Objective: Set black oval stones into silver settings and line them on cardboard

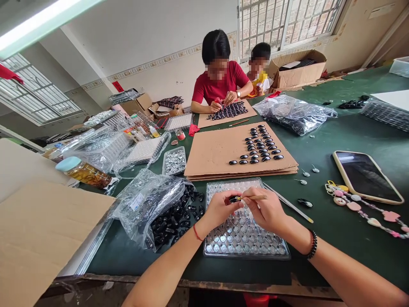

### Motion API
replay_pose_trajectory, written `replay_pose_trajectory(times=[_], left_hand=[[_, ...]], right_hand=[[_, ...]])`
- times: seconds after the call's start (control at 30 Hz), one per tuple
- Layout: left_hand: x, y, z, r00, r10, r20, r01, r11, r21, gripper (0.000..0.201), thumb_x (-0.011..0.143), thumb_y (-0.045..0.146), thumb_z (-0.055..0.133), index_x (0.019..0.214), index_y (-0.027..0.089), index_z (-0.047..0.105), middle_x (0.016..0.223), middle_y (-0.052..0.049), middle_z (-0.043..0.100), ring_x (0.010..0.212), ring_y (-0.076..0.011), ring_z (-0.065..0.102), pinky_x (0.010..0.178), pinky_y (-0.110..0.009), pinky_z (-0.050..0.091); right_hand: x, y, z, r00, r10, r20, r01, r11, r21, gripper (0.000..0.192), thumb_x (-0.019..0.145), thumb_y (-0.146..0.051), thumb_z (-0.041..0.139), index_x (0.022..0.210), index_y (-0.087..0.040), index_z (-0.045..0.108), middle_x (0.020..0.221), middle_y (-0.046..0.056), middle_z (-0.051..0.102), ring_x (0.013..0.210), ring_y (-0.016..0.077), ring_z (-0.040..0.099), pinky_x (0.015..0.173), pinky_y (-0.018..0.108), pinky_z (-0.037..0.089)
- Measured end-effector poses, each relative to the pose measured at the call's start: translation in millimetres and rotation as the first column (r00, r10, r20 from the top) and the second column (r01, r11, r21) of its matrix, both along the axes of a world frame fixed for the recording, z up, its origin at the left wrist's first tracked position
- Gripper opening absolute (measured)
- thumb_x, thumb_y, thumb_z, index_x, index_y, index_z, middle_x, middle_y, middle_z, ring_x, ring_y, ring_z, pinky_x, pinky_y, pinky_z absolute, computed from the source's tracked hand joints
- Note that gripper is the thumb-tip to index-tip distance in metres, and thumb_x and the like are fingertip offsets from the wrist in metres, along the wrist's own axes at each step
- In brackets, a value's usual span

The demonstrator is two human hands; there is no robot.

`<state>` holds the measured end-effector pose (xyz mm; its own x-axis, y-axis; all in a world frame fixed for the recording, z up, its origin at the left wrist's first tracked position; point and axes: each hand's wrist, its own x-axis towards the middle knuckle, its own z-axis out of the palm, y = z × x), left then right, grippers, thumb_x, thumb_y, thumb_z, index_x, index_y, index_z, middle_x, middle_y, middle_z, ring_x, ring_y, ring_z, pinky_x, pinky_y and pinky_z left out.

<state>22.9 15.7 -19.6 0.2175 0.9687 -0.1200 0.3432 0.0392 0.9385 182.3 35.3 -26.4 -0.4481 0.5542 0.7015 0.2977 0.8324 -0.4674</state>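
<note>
Head camera: at lower centre of the frame, a worker's left hand pinches a small glossy black oval bead between thumb and fingertips, closed narrowly on it. The right hand, just beside it, grips a thin wooden stick whose tip meets the bead. Both hands hover over a clear plastic blister tray of round silver pieces lying on the dark green table.

To the left of the tray, a crumpled clear plastic bag spills a heap of loose black beads. Above the tray, at mid-frame, a stack of brown cardboard sheets carries rows of finished black beads. A second long thin stick lies on the table right of the tray.

At right, a smartphone with a dark screen rests near a chain of pink and yellow charms. At top centre, a person in a red shirt works with both hands over another cardboard sheet of beads, a second person close beside.
</note>
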Motion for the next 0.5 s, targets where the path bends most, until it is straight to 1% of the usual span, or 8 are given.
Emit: replay_pose_trajectory(times=[0.2, 0.33, 0.5], left_hand=[[0.7, -0.7, 3.5, 0.999, 0.017, 0.035, -0.016, 1.0, -0.018, 0.039, 0.068, 0.04, 0.061, 0.096, 0.013, 0.063, 0.061, -0.001, 0.056, 0.045, -0.009, 0.046, 0.043, -0.02, 0.038], [0.3, -1.5, 3.3, 0.999, 0.016, 0.038, -0.016, 1.0, -0.022, 0.039, 0.068, 0.041, 0.06, 0.096, 0.013, 0.063, 0.066, -0.002, 0.058, 0.046, -0.0088, 0.046, 0.044, -0.02, 0.039], [0.7, -2.2, 2.7, 0.999, 0.01, 0.04, -0.009, 1.0, -0.01, 0.038, 0.069, 0.04, 0.06, 0.097, 0.013, 0.063, 0.067, -0.002, 0.058, 0.046, -0.0086, 0.047, 0.044, -0.02, 0.039]], right_hand=[[0.0, -1.0, 3.0, 1.0, -0.005, 0.01, 0.005, 1.0, 0.007, 0.012, 0.086, -0.015, 0.036, 0.079, -0.019, 0.045, 0.067, 0.002, 0.055, 0.057, 0.0134, 0.048, 0.054, 0.025, 0.035], [0.0, -1.7, 3.2, 1.0, -0.001, 0.019, 0.0, 1.0, 0.023, 0.011, 0.085, -0.015, 0.036, 0.079, -0.019, 0.045, 0.065, 0.002, 0.055, 0.054, 0.0132, 0.046, 0.052, 0.025, 0.034], [-0.2, -2.3, 2.2, 1.0, 0.005, 0.006, -0.005, 1.0, 0.023, 0.011, 0.085, -0.014, 0.036, 0.079, -0.019, 0.044, 0.067, 0.002, 0.056, 0.056, 0.0136, 0.047, 0.053, 0.026, 0.034]])
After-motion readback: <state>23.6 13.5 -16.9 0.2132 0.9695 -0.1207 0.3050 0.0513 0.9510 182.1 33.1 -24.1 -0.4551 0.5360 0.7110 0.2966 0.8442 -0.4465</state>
